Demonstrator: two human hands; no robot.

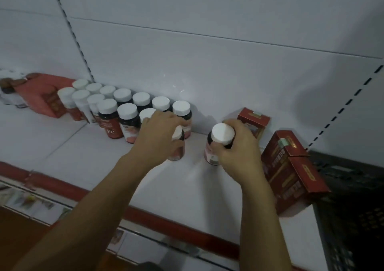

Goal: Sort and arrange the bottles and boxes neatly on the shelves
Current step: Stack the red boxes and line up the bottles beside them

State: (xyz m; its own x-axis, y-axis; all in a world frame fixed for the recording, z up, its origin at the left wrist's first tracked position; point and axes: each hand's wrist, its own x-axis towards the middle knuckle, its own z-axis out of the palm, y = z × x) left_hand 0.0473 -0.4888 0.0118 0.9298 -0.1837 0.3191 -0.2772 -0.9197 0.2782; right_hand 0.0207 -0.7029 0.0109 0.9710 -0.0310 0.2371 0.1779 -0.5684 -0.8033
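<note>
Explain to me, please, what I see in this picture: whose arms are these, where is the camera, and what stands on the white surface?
There is no machine here. The arms belong to a person, and the one picture comes from a wide-angle camera worn on that person's head, looking forward and down. The white surface is a shop shelf with a red front edge. At the back left, white-capped bottles stand in rows. The left hand grips one bottle at the end of the front row. The right hand holds a separate bottle that stands apart on the shelf, fingers around its neck. Red boxes stand on the right, and a black crate is at the far right.
</note>
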